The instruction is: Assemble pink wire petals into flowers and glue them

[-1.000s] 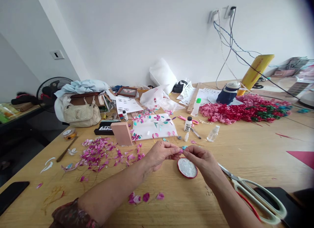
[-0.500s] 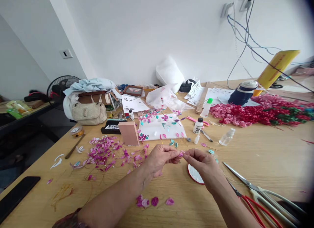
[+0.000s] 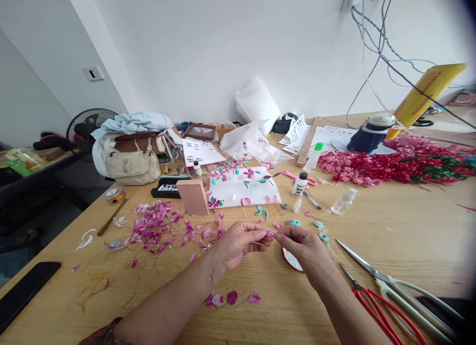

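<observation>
My left hand (image 3: 238, 242) and my right hand (image 3: 303, 246) meet above the wooden table (image 3: 409, 226), fingertips pinched together on a small pink petal (image 3: 270, 234) with a thin wire stem. A round red lid with white paste (image 3: 292, 259) lies right under my right hand, partly hidden by it. A heap of pink wire petals (image 3: 156, 228) is spread to the left of my left hand. Three loose pink petals (image 3: 231, 299) lie near my left forearm. Small teal pieces (image 3: 295, 223) sit just beyond my fingers.
White and red scissors (image 3: 394, 290) lie at the right front. A white foam board with flowers (image 3: 243, 189), a pink block (image 3: 192, 197), small bottles (image 3: 299, 185) and a clear bottle (image 3: 343, 202) stand behind. A red and pink flower pile (image 3: 386, 166) is far right, a bag (image 3: 132, 166) far left, a black phone (image 3: 26, 290) at the left edge.
The view has shifted, so the scene sits a little lower and to the right. Both hands stay pinched on the petal, with the red lid more covered by my right hand.
</observation>
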Tool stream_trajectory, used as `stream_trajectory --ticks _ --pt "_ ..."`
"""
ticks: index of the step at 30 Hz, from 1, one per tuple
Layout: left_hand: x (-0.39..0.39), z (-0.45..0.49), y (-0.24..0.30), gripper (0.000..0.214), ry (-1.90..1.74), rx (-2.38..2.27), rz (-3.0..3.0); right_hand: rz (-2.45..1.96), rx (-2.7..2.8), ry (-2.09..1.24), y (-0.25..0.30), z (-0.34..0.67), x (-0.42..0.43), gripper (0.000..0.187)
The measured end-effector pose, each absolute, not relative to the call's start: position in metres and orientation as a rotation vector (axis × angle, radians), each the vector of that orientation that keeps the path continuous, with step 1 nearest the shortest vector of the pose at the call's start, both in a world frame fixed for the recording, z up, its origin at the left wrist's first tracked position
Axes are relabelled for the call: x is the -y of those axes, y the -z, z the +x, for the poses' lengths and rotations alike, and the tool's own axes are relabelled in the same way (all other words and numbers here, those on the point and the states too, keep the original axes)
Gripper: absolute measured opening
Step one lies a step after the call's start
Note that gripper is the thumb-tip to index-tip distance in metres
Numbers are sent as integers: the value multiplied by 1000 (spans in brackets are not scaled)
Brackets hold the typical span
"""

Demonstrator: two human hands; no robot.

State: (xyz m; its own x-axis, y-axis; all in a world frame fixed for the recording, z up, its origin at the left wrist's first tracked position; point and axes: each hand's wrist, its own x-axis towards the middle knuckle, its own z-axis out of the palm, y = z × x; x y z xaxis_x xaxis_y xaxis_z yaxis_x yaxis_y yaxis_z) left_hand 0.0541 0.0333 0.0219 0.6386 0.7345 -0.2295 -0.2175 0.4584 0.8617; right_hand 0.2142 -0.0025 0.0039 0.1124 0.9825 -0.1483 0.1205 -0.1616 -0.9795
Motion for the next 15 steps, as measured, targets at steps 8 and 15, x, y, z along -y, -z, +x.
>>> stream_trajectory --ticks 8,15 --pt "-36 58 -24 23 -634 -683 960 -1505 1162 -1159 -3 216 3 29" --pt "-36 59 -22 26 -647 -701 947 -1521 1181 -1140 3 218 1 29"
